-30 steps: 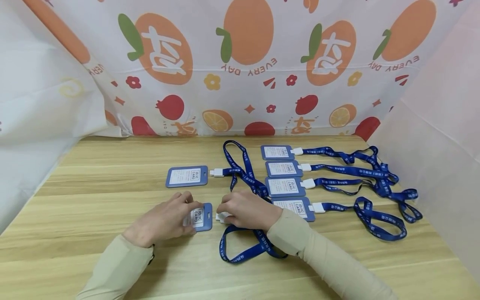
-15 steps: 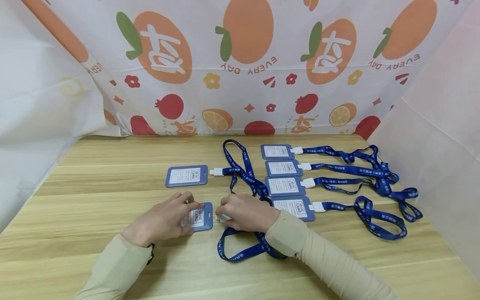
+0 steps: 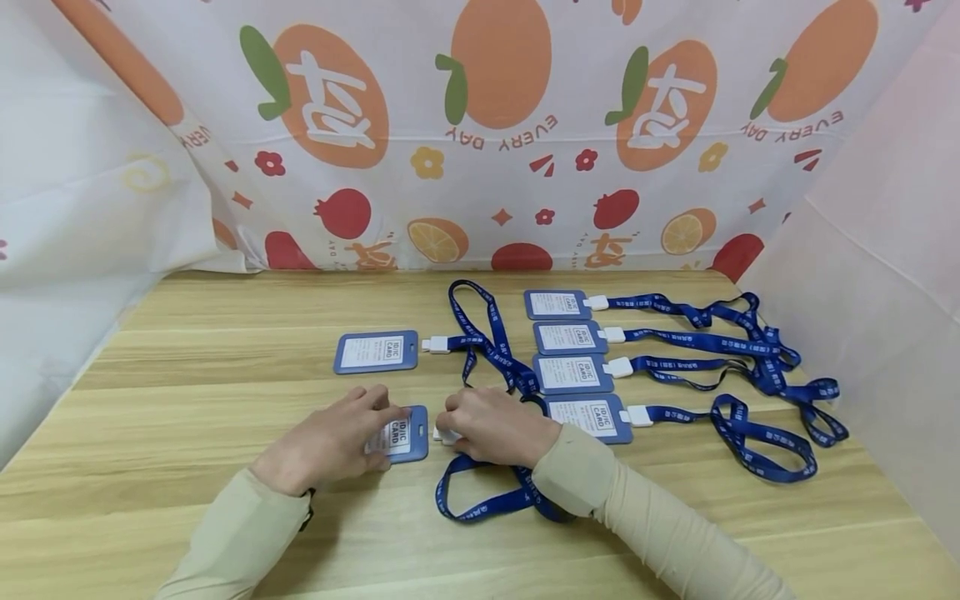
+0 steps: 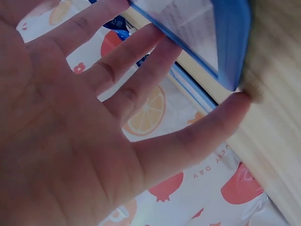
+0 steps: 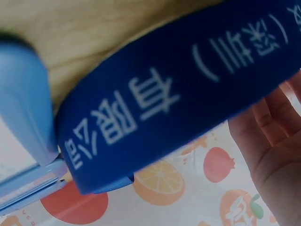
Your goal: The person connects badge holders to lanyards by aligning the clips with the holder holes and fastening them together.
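Note:
In the head view my left hand (image 3: 326, 442) grips a blue ID card holder (image 3: 411, 447) lying on the table, its fingers at the far edge and thumb at the near edge. The left wrist view shows that holder's blue frame (image 4: 231, 42) between fingertips and thumb. Just right of the holder's slot, my right hand (image 3: 491, 423) pinches the white clip (image 3: 447, 436) of a navy lanyard (image 3: 487, 507). A small gap shows between clip and holder. The lanyard's loop spreads under and in front of the right hand; its strap (image 5: 141, 108) crosses the right wrist view.
Behind lies another blue card holder (image 3: 375, 352), its lanyard clip (image 3: 437, 344) apart from it on the right. Several holders clipped to lanyards (image 3: 678, 340) are stacked in rows at the right. A fruit-print curtain (image 3: 502, 192) stands behind the table (image 3: 112, 467).
Both hands keep their holds and hardly move. The lanyard loop by the right hand has shifted slightly left; the head view has wobbled a little.

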A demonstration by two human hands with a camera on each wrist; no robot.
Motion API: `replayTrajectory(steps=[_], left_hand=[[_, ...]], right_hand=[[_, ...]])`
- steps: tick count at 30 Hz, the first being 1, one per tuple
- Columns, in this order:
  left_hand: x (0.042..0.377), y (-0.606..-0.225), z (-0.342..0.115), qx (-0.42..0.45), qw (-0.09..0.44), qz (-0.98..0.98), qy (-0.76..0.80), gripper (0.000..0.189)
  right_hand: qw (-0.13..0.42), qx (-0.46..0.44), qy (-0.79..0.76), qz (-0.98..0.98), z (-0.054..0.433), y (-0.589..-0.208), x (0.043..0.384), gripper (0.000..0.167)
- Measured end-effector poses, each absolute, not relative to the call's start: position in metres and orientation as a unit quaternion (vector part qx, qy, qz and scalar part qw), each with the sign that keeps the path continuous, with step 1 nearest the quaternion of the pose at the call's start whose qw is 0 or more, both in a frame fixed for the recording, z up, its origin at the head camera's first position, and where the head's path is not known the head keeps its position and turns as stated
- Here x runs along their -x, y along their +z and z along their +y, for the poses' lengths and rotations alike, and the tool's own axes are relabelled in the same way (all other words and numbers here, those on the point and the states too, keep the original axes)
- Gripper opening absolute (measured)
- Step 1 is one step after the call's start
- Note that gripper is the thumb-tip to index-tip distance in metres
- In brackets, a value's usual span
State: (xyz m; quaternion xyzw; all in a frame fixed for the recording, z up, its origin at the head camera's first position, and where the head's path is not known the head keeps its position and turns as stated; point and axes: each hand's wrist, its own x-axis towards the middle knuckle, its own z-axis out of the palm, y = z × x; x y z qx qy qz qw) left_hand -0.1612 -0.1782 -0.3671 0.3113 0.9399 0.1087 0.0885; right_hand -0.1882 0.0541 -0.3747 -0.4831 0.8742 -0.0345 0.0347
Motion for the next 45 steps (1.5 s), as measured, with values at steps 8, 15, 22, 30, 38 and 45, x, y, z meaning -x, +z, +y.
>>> replayTrajectory(steps=[8,15,22,30,38,45], left_hand=[[0.16,-0.3664,-0.1785,-0.308,0.093,0.941,0.101,0.062],[0.1608,-0.3642,-0.1769,-0.304,0.096,0.943,0.093,0.061],[0.1609,-0.3637,-0.1758,-0.298,0.101,0.945,0.092,0.057],[0.1612,-0.365,-0.1767,-0.307,0.09,0.942,0.1,0.057],[0.1607,-0.3651,-0.176,-0.305,0.091,0.942,0.105,0.057],[0.1605,-0.3644,-0.1763,-0.304,0.092,0.943,0.1,0.057]], right_hand=[[0.029,0.486,-0.039,0.873,0.0547,-0.3747,0.1883,0.022],[0.021,0.492,-0.039,0.869,0.0542,-0.3754,0.1896,0.019],[0.015,0.504,-0.042,0.863,0.053,-0.3768,0.1918,0.018],[0.024,0.504,-0.061,0.861,0.0515,-0.3778,0.1934,0.018],[0.044,0.497,-0.076,0.863,0.0519,-0.3773,0.1922,0.018],[0.039,0.509,-0.069,0.857,0.0517,-0.378,0.1946,0.018]])
